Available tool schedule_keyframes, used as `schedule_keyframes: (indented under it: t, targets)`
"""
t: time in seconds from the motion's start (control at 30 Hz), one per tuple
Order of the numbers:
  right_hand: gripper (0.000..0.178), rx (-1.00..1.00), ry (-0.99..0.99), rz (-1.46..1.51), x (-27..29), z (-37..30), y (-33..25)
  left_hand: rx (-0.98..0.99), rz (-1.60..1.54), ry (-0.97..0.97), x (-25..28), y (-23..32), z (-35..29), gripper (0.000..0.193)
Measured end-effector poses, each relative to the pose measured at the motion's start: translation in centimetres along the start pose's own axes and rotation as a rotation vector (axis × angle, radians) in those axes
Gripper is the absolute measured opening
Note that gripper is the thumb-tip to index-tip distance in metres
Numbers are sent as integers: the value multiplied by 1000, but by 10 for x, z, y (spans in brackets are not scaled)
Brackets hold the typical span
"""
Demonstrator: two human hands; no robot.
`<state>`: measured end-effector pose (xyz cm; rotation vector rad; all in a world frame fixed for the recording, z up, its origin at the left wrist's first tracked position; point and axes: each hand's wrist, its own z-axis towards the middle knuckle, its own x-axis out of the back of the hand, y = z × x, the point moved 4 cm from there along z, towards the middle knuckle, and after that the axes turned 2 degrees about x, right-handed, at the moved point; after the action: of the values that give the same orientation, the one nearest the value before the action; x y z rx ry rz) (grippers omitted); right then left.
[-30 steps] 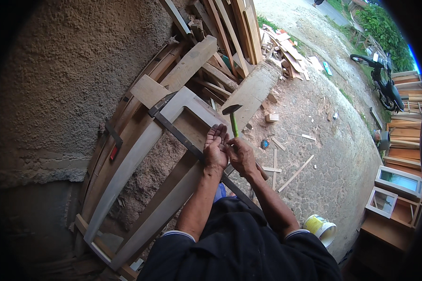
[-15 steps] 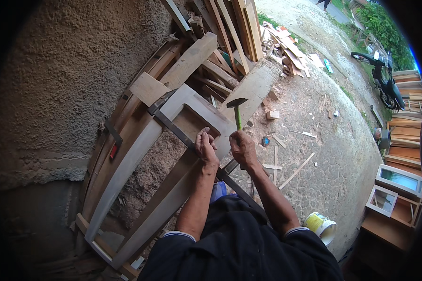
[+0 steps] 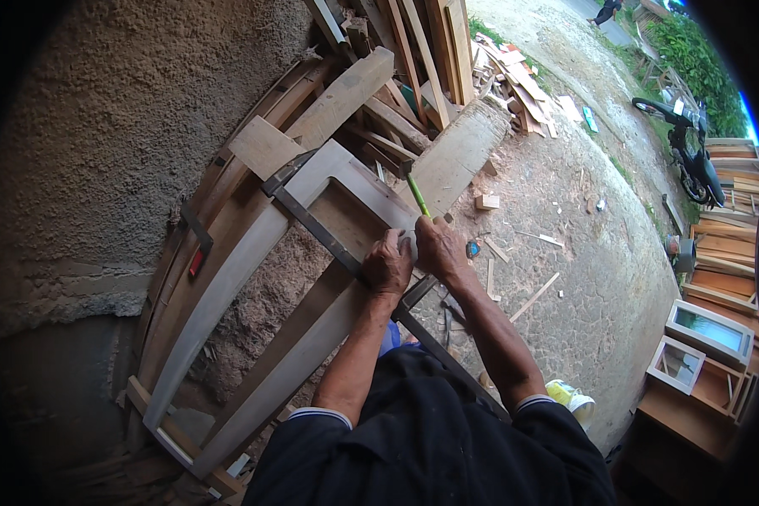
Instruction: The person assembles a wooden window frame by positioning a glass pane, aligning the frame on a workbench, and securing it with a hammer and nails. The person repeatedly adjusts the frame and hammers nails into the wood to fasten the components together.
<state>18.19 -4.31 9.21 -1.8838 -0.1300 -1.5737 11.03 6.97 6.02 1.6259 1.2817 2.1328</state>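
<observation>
My right hand [image 3: 438,249] is wrapped round the green handle of a hammer [image 3: 418,196], its dark head pointing away from me above a board. Close beside it, my left hand [image 3: 387,266] bends over the near right corner of a pale wooden frame [image 3: 367,180]. Its fingers are curled together, and whatever they pinch is hidden. A dark metal bar clamp [image 3: 314,226] lies across the frame, passing under my left hand and continuing below my right forearm.
Stacked planks [image 3: 337,99] lean by the rough wall on the left. A wide board [image 3: 460,152] lies beyond the frame. Offcuts [image 3: 487,201] and a small blue item [image 3: 473,249] lie on the ground. A white and yellow bucket [image 3: 572,399] stands right, and a motorcycle [image 3: 691,152] is parked farther off.
My left hand has come down and right onto the frame's corner, turning palm down. The right hand has lowered slightly, and the hammer has turned so its head lies farther left and away.
</observation>
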Motion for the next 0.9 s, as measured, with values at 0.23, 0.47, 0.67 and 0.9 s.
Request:
schedule_keyframes:
  t: [0.23, 0.47, 0.67, 0.9]
  targets:
    - [15, 6, -14, -38, 4, 5, -3, -75, 53, 48, -5, 10, 5, 18]
    - [17, 23, 10, 85, -5, 8, 3, -82, 73, 75, -5, 12, 9, 13]
    - [57, 48, 137, 318, 7, -40, 5, -162, 58, 125, -8, 8, 9, 13]
    - [76, 34, -13, 163, 21, -108, 5, -164, 63, 126, -11, 6, 8, 14]
